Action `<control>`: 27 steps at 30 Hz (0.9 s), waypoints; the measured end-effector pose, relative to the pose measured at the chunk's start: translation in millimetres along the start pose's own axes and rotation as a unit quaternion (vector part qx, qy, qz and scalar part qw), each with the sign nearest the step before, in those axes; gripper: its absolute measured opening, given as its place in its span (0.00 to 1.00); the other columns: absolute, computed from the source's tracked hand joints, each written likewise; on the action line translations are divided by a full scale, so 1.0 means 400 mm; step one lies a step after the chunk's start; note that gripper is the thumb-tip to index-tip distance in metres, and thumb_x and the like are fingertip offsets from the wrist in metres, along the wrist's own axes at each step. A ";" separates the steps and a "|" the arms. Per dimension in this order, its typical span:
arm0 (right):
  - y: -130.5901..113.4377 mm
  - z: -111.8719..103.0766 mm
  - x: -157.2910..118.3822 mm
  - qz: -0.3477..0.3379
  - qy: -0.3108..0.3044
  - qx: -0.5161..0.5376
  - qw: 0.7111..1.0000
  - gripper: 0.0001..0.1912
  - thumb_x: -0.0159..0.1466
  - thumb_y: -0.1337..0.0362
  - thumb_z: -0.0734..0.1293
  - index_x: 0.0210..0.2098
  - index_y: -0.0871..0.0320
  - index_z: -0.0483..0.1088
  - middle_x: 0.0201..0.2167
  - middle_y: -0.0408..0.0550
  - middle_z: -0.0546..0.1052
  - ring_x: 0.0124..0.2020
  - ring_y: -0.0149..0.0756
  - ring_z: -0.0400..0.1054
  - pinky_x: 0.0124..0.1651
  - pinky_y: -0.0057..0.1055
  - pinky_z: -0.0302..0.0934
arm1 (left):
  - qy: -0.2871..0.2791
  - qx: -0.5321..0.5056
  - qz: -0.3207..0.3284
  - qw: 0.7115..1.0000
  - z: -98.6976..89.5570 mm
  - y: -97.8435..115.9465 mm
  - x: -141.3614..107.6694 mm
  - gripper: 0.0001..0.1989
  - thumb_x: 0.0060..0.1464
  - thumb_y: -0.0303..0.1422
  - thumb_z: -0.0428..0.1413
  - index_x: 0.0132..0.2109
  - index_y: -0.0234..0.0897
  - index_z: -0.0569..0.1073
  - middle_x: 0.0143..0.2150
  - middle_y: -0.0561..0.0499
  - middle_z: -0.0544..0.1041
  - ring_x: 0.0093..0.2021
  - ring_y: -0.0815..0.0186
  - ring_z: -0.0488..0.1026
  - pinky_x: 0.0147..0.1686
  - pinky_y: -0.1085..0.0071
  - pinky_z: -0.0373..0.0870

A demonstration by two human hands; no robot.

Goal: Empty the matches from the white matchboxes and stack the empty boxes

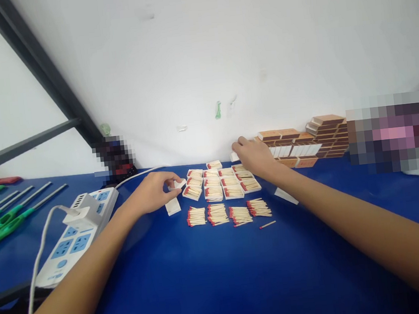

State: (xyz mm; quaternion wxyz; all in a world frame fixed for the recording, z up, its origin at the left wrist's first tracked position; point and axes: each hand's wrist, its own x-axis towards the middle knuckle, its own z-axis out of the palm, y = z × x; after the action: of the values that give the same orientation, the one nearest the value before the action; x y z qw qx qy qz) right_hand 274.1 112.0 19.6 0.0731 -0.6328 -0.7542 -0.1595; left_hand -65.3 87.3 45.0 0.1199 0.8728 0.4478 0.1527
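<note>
Rows of white matchbox trays (213, 192) filled with red-tipped matches stand in the middle of the blue table. At their left side, my left hand (156, 190) has thumb and fingers closed around a small white matchbox tray (177, 185). Another white tray (173, 207) lies just below that hand. Behind the filled rows, my right hand (251, 153) curls its fingers down onto a white matchbox tray (234, 157), partly hidden by the hand. In front of the rows lie several loose bundles of matches (217, 214) and a single match (268, 225).
Brown matchboxes (327, 137) are stacked against the wall at the right. A white piece (286, 196) lies beside my right forearm. On the left are a power strip (78, 240) with a plugged-in cable, green long-necked lighters (5, 231) and a dark metal frame (30, 61).
</note>
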 end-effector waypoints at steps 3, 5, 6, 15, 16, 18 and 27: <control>-0.007 0.001 -0.007 -0.002 0.000 -0.037 0.999 0.19 0.72 0.77 0.55 0.55 0.65 0.72 0.54 0.67 0.73 0.47 0.49 0.74 0.38 0.35 0.56 | 0.050 -0.001 -0.009 0.999 -0.017 -0.001 0.004 0.15 0.57 0.37 0.61 0.50 0.39 0.82 0.39 0.50 0.83 0.39 0.60 0.80 0.44 0.63 0.75; -0.008 -0.002 -0.011 -0.007 -0.002 -0.053 0.999 0.20 0.72 0.77 0.54 0.56 0.66 0.71 0.55 0.67 0.72 0.48 0.50 0.73 0.37 0.36 0.56 | 0.100 -0.011 -0.012 0.995 -0.026 -0.004 0.015 0.15 0.56 0.35 0.61 0.50 0.39 0.82 0.40 0.49 0.83 0.40 0.60 0.80 0.46 0.62 0.76; -0.009 -0.004 -0.012 -0.011 -0.003 -0.059 0.998 0.20 0.72 0.78 0.54 0.56 0.67 0.71 0.55 0.67 0.72 0.48 0.50 0.73 0.37 0.36 0.56 | 0.126 -0.021 -0.008 0.992 -0.028 -0.006 0.024 0.15 0.56 0.34 0.61 0.49 0.38 0.82 0.42 0.49 0.83 0.41 0.60 0.80 0.46 0.62 0.77; -0.003 -0.012 -0.012 -0.039 -0.030 -0.050 0.998 0.20 0.69 0.79 0.57 0.54 0.65 0.74 0.51 0.65 0.75 0.47 0.48 0.74 0.39 0.35 0.58 | 0.131 -0.057 0.058 0.988 0.044 -0.027 0.211 0.25 0.53 0.22 0.59 0.59 0.35 0.76 0.58 0.42 0.79 0.55 0.56 0.78 0.52 0.61 0.78; 0.000 -0.011 -0.012 -0.042 -0.036 -0.042 0.998 0.19 0.70 0.78 0.58 0.53 0.64 0.75 0.51 0.64 0.76 0.47 0.47 0.74 0.39 0.34 0.58 | 0.117 -0.058 0.066 0.989 0.053 -0.027 0.233 0.26 0.51 0.20 0.59 0.58 0.35 0.76 0.57 0.42 0.80 0.55 0.56 0.78 0.52 0.61 0.77; 0.002 -0.010 -0.010 -0.047 -0.046 -0.022 0.998 0.17 0.73 0.75 0.57 0.51 0.62 0.76 0.49 0.63 0.77 0.46 0.46 0.74 0.39 0.34 0.58 | 0.085 -0.060 0.080 0.991 0.069 -0.027 0.268 0.27 0.48 0.19 0.59 0.57 0.35 0.78 0.54 0.44 0.82 0.53 0.57 0.79 0.52 0.62 0.77; -0.061 -0.013 0.069 -0.068 -0.080 0.100 0.989 0.15 0.75 0.56 0.62 0.51 0.54 0.78 0.49 0.52 0.82 0.47 0.39 0.75 0.43 0.30 0.61 | 0.028 -0.075 0.089 0.993 0.100 -0.035 0.314 0.25 0.46 0.20 0.62 0.53 0.35 0.80 0.49 0.44 0.83 0.49 0.58 0.80 0.48 0.64 0.76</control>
State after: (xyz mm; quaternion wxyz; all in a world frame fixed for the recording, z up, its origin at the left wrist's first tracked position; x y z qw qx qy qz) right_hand 244.4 132.2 29.7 0.0642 -0.5804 -0.8110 -0.0364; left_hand 8.7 195.1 23.1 0.1584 0.8933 0.3585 0.2199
